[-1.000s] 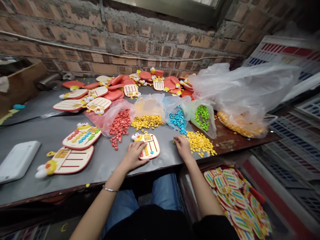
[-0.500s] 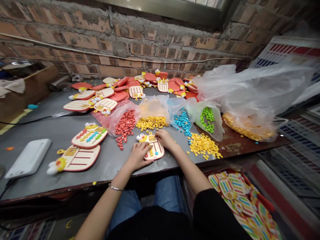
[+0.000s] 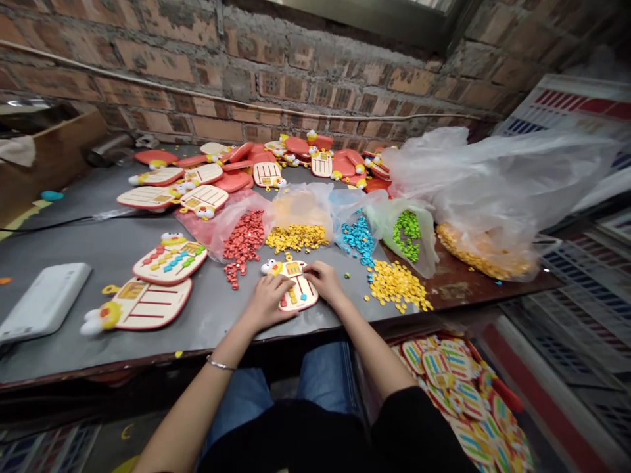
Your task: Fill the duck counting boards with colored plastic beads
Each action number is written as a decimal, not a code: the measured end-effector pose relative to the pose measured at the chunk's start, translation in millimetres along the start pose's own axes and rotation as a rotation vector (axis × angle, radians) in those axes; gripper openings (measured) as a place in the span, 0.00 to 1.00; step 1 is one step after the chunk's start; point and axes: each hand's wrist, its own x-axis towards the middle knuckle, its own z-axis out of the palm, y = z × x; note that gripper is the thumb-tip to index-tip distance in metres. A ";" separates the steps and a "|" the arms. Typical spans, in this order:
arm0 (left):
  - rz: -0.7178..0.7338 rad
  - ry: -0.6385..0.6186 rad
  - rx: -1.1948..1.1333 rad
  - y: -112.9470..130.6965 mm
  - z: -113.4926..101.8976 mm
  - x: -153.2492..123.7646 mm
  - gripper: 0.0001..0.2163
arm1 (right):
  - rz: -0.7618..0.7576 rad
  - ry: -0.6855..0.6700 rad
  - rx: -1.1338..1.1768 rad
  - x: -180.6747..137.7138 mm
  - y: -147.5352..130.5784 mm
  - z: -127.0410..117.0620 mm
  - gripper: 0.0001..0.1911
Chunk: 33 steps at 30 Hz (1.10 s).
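Observation:
A small cream duck-shaped toy board [image 3: 294, 292] with red rails and a few coloured beads lies at the table's near edge. My left hand [image 3: 267, 302] rests on its left side, fingers curled over it. On the board's right side sits my right hand [image 3: 323, 280], its fingertips pinched together on the board; I cannot make out what they hold. Open plastic bags of beads lie just behind: red [image 3: 240, 244], yellow [image 3: 294, 236], blue [image 3: 358, 236], green [image 3: 406, 232]. A loose heap of yellow beads [image 3: 397, 285] sits to the right of my right hand.
Two more duck boards [image 3: 170, 261] [image 3: 139, 305] lie at the left, beside a white flat box [image 3: 43, 300]. Several red and cream boards [image 3: 256, 164] are piled along the brick wall. A big clear bag [image 3: 493, 184] covers the right end. Filled boards [image 3: 463, 387] lie in a bin below.
My right hand left the loose yellow beads and came left onto the small board, then settled on its right side. My left hand stayed on the board.

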 end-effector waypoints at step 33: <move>-0.015 -0.017 0.004 2.8 -3.4 -1.3 0.25 | 0.177 0.306 -0.496 -54.8 57.1 -109.1 0.10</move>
